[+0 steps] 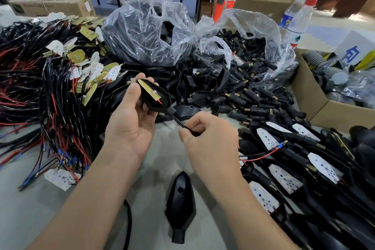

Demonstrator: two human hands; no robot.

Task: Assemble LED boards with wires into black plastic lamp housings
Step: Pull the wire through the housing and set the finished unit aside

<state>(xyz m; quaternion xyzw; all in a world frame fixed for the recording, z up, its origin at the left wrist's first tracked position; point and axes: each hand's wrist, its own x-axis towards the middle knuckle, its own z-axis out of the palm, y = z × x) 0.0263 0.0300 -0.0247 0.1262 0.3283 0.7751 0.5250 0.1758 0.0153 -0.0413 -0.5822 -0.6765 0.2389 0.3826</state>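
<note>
My left hand (132,111) grips a black plastic lamp housing (160,99) above the table's middle. An LED board (149,91) lies inside it with its yellow back showing and a red wire at its lower end. A black wire (178,122) comes out of the housing's stem, and my right hand (209,138) pinches it just below the stem. Another black housing (180,203) lies face down on the table between my forearms.
Wired LED boards (60,91) are heaped at the left. Two clear bags (146,32) of black parts and loose black connectors (243,95) fill the back. Assembled lamps (294,170) pile up at the right, beside a cardboard box (316,107) and water bottles (298,20).
</note>
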